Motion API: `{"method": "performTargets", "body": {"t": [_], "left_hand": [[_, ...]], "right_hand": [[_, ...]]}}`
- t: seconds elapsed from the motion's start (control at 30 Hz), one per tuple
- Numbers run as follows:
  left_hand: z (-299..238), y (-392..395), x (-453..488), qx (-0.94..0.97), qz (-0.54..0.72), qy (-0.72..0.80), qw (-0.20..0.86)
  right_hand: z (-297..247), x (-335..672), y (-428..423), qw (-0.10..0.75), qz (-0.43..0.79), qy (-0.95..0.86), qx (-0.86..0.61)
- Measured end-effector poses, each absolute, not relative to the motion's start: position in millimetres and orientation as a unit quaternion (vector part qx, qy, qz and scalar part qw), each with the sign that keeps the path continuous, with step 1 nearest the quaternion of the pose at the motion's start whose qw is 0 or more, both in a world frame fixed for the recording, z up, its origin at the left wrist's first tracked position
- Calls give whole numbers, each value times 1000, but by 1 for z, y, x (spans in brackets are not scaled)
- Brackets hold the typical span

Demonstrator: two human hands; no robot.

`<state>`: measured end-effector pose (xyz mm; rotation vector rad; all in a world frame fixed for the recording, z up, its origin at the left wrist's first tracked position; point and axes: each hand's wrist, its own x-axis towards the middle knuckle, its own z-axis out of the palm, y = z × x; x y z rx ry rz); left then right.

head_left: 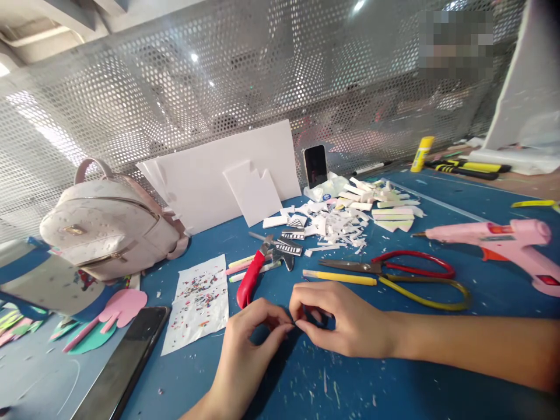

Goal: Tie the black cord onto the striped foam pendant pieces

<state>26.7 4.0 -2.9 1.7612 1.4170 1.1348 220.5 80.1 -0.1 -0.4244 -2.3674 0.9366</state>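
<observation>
My left hand (254, 344) and my right hand (345, 318) meet over the blue table, thumbs and forefingers pinched together tip to tip. Whatever sits between the fingertips is tiny and dark; its kind is too small to make out. Just beyond my right hand lies a yellow pen (340, 277), with scissors (394, 269) with one red and one yellow handle to its right. Red-handled pliers (252, 277) lie past my left hand. A white paper sheet (186, 326) strewn with small colourful bits is to the left.
White scraps (336, 224) are heaped at the back, near an upright phone (315, 166) and white boards (214, 175). A pink glue gun (503, 236) lies right, with a glue stick (422, 154) behind. On the left are a backpack (105, 221) and a dark phone (125, 361).
</observation>
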Motion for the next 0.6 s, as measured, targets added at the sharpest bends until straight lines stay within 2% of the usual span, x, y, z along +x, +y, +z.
{"method": "performTargets", "body": {"t": [0.27,0.43,0.6], "left_hand": [[0,3,26,692,439,509,264],[0,3,27,701,443,499,250],[5,1,27,701,452,499,237]], "right_hand": [[-1,220,80,258,331,-889,-185],[1,219,82,244,370,-875,-196],[2,220,82,280,348,-876,-181]]}}
